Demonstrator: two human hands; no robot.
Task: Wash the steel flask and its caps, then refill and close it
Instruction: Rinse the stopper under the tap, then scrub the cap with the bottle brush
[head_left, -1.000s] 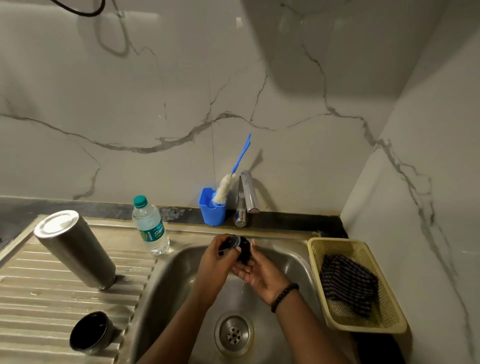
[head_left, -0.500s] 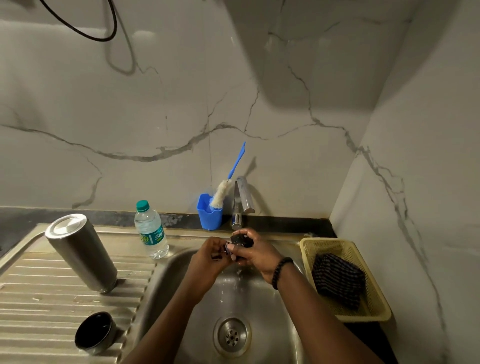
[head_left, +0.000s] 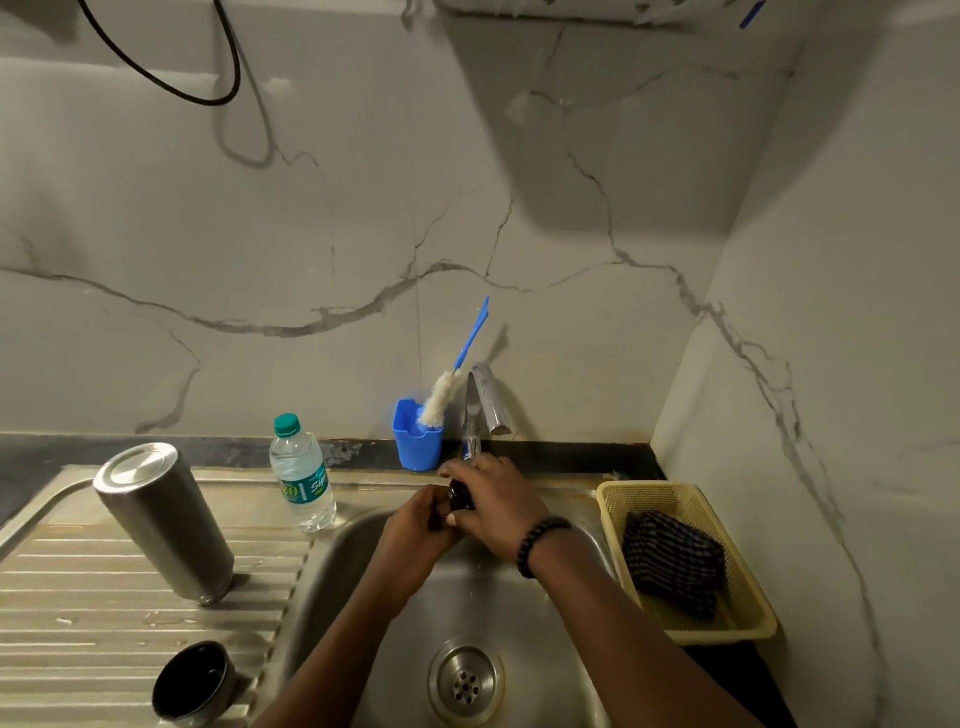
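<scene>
Head view, nearest first: a dark cup-shaped cap (head_left: 193, 682) lies on its side at the front of the ribbed steel drainboard (head_left: 78, 592), its open mouth toward the camera and its inside black. Beside it the sink basin (head_left: 332, 582) drops away, with a round perforated drain (head_left: 466, 680) at the bottom. Over the back of the basin both hands meet. The left hand (head_left: 415, 525) has its fingers curled in against a small black cap (head_left: 460, 496), and the right hand (head_left: 493, 504), a dark bead bracelet (head_left: 540, 543) on its wrist, folds over that cap from above, so only a sliver of black shows between them. Farther left the steel flask (head_left: 163, 522) stands upside down on the drainboard, tilted in this wide view, brushed grey with its flat base upward. To the right a yellow basket (head_left: 748, 623) holds a dark striped cloth (head_left: 672, 561). Behind the basin's rim stands a clear water bottle (head_left: 303, 475) with a green cap; its teal label carries white script too small to read. At the wall a blue holder (head_left: 415, 436) holds a bottle brush (head_left: 441, 395), just beside the chrome tap (head_left: 485, 400).
</scene>
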